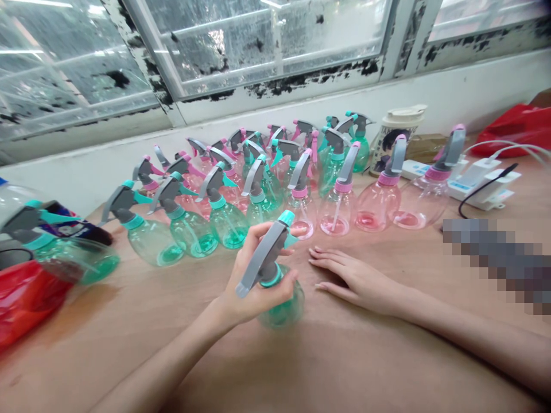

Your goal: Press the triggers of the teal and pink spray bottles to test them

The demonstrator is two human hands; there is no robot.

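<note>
My left hand (253,287) is closed around the neck and grey trigger head of a green spray bottle (282,310) that stands on the wooden table (344,367) in front of me. My right hand (353,275) lies flat on the table just to the right of that bottle, fingers stretched out and holding nothing. Behind both hands stand several finished spray bottles: green ones (189,229) on the left and pink ones (379,206) on the right, all with grey triggers.
A white power strip with cables (477,183) and a lidded cup (398,129) sit at the back right. Red plastic bags lie at the far left (26,298) and far right (516,123). A window and white wall run behind the table.
</note>
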